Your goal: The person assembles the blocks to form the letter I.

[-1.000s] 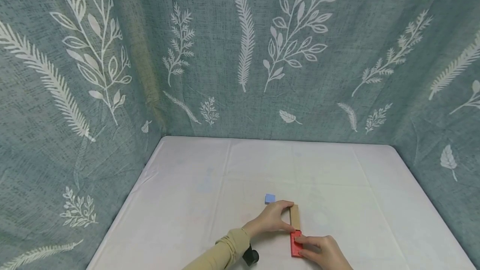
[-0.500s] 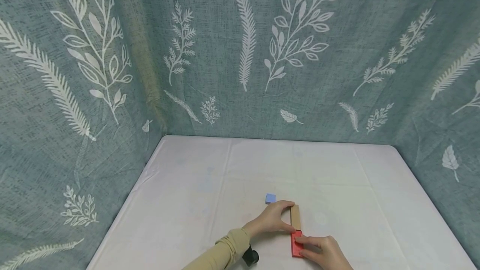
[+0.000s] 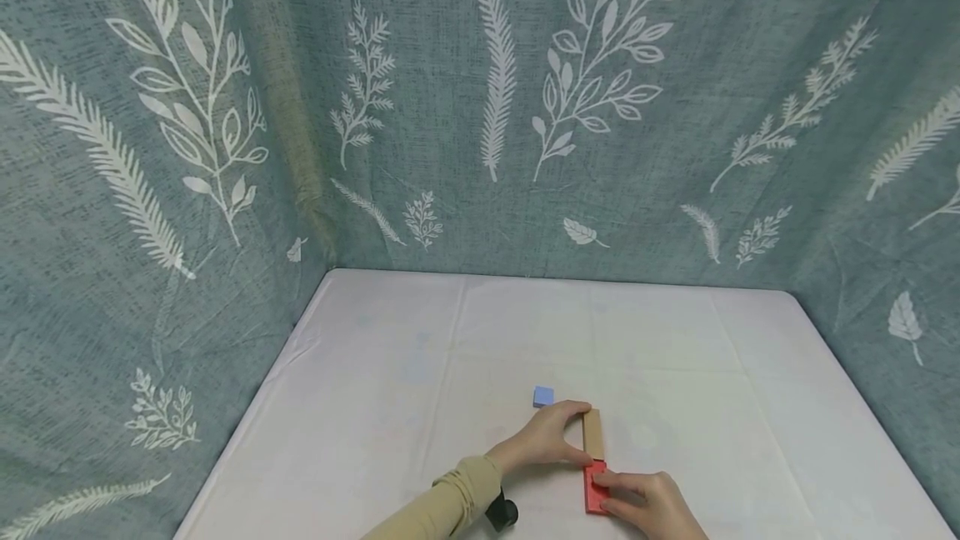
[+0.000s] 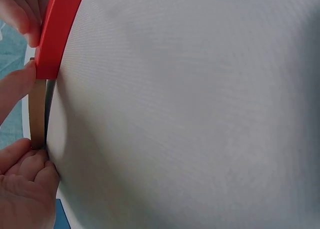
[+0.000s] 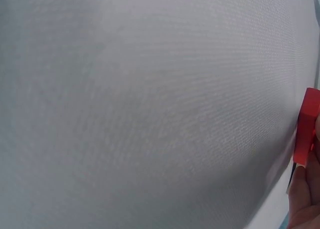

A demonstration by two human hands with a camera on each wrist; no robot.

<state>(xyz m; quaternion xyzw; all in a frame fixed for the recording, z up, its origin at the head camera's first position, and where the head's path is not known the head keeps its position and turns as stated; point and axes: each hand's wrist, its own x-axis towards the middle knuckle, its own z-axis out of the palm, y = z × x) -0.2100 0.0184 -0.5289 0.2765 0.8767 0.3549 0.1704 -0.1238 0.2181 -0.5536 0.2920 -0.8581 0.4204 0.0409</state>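
Note:
A tan, wood-coloured bar (image 3: 593,433) and a red rectangular block (image 3: 592,500) lie end to end on the white table, the red one nearer me. My left hand (image 3: 546,438) spans the bar lengthwise, fingers at its far end and thumb where it meets the red block. In the left wrist view the bar (image 4: 36,111) shows a dark strip along its side, and the red block (image 4: 54,36) abuts its end. My right hand (image 3: 652,504) pinches the red block from the right. Only part of the red block (image 5: 306,131) shows in the right wrist view.
A small blue block (image 3: 543,396) sits just beyond my left hand. White cloth covers the table (image 3: 420,332). A green-blue leaf-patterned curtain (image 3: 450,107) closes off the back and sides. A black wrist camera (image 3: 502,513) hangs by my left sleeve.
The head view has shifted very slightly. Both hands, the bar and the red block hold the same positions relative to one another.

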